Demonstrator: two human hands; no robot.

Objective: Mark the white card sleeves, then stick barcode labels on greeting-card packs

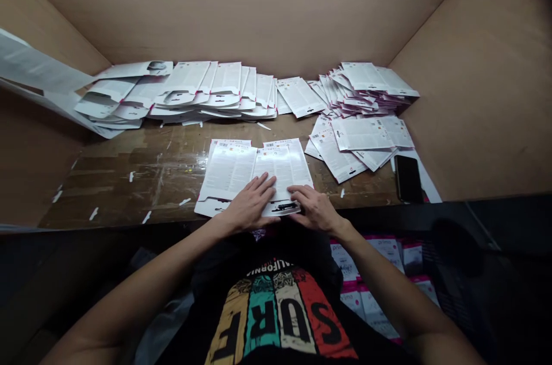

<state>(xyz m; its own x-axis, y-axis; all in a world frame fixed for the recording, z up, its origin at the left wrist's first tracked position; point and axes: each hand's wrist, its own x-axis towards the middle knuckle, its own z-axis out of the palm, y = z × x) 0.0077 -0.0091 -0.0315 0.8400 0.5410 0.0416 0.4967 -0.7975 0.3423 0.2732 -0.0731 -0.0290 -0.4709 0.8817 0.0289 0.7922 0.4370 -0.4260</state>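
In the middle of the frame, the right-hand packet (284, 166) lies directly under and ahead of the hands, its long axis running away from the body toward the back of the worktop (172, 149). The left hand (250, 202) rests palm down, ungripping, with its fingers spread over this packet's left part; the right hand (318, 210) bends its fingers over the near right corner, though whether it pinches the edge cannot be told. The left-hand packet (230, 172) lies just beside, nearer the left hand, slightly slanted. Both are flat, thin and smooth, with glossy white printed faces; a small dark piece (287, 206) shows at the right one's near edge. Overlapping white packets (190, 80) line the upper left, and a looser pile (366, 77) fills the upper right, above a black phone (409, 178). Matte brown cardboard walls (259, 14) surround the scuffed, shiny brown surface.
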